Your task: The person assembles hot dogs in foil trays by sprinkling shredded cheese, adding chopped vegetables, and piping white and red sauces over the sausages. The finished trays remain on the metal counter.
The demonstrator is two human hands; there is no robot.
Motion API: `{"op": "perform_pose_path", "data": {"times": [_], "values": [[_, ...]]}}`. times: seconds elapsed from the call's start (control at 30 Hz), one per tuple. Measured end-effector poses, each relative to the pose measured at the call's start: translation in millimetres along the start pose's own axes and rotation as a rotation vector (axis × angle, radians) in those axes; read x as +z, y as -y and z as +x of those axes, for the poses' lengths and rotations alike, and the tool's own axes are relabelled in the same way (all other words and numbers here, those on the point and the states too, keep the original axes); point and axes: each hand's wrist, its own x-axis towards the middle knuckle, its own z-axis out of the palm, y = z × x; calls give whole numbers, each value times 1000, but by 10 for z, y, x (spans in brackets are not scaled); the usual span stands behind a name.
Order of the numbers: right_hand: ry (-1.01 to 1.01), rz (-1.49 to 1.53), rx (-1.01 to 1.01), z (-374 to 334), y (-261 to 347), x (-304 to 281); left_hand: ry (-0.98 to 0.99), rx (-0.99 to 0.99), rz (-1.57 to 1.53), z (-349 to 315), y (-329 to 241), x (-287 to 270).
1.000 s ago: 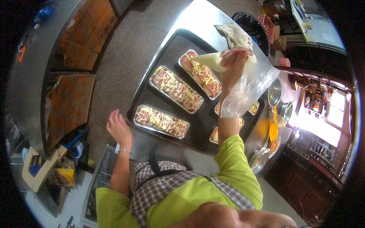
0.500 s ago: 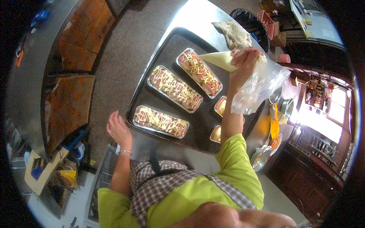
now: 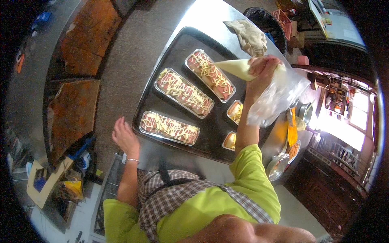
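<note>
My right hand (image 3: 265, 67) is closed around a clear piping bag (image 3: 233, 69) of pale cream sauce. The bag's narrow tip points left, over the far foil loaf pan (image 3: 210, 75), while its loose plastic end hangs over my forearm. That pan's filling has shreds and some sauce on top. Two more loaf pans, the middle one (image 3: 184, 93) and the near one (image 3: 169, 128), carry pale sauce lines over pink slices. Smaller foil cups (image 3: 229, 141) sit partly behind my right arm. My left hand (image 3: 125, 135) holds nothing, fingers loosely spread, beside the left corner of the black baking tray (image 3: 219, 121).
The tray rests on a steel table (image 3: 202, 16). A crumpled cloth (image 3: 247, 37) lies at the table's far side, near a black-lined bin (image 3: 263, 18). Metal bowls (image 3: 304, 111) and a foil-wrapped item (image 3: 278, 166) stand to the right. Wooden-fronted cabinets (image 3: 77, 109) are at left.
The piping bag and my right hand have shifted slightly, with the loose plastic end swinging. My left hand stays beside the tray. The whole view has moved a little.
</note>
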Motion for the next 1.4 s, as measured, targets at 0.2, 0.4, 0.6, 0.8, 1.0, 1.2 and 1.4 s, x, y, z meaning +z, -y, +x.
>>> {"op": "perform_pose_path", "data": {"times": [0.2, 0.4, 0.6, 0.8, 1.0, 1.2, 1.4], "values": [[46, 23, 31, -89, -26, -59, -2, -16, -5, -6, 19, 25], [83, 97, -22, -34, -37, -217, -1, -6, -14, -3, -10, 7], [-85, -63, 7, -121, -6, -180, -7, -10, -5, -8, 5, 13], [-48, -43, -1, -164, 66, -296, 3, -15, -14, -2, -30, 3], [-136, -125, 66, -151, 143, -279, -26, 1, 7, -14, -1, 14], [37, 1, -12, -249, 133, -447, 4, -27, -25, -11, -36, 0], [-123, -1, -4, -90, 97, -605, -12, -19, -7, -9, -18, 30]]}}
